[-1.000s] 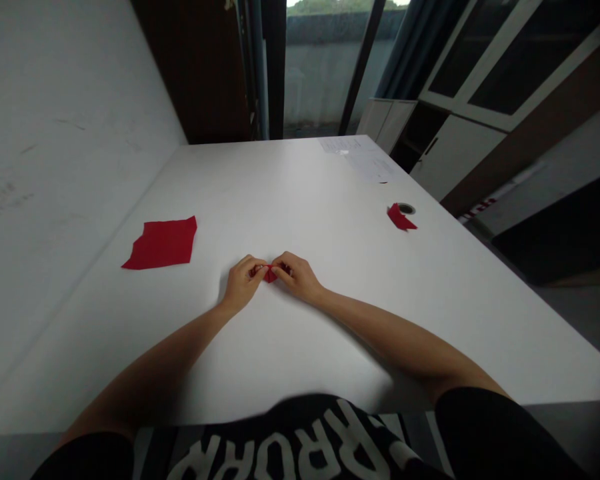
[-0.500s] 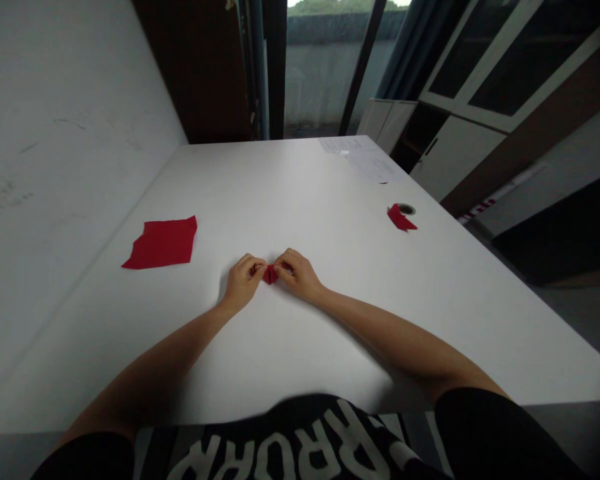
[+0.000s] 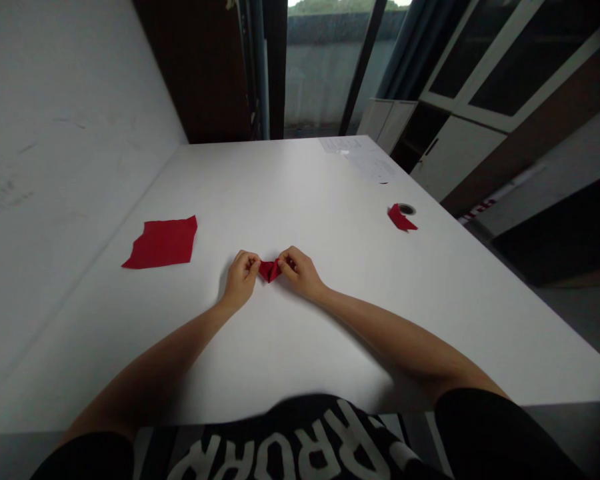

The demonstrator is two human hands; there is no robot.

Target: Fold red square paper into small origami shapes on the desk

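Your hands have eased apart since half a second ago, and more of the small red paper (image 3: 270, 270) shows between them now; before, only a sliver peeked out. Your left hand (image 3: 241, 275) has curled its fingers in tighter, too.

You're at a white table (image 3: 305, 193) pushed against a pale wall (image 3: 55, 133). A flat red sheet (image 3: 163, 242) lies well off to your left. A folded red piece (image 3: 401, 218) sits far right, just beside a round hole (image 3: 407, 209) in the tabletop. White papers (image 3: 363, 159) lie at the far edge, with a glass door (image 3: 320, 73) beyond and cabinets (image 3: 480, 73) to the right.

The small red paper sits low over the table, dead centre between your hands. Your left hand pinches its left end, your right hand (image 3: 300, 270) pinches its right end, both with fingers bunched at the tips.
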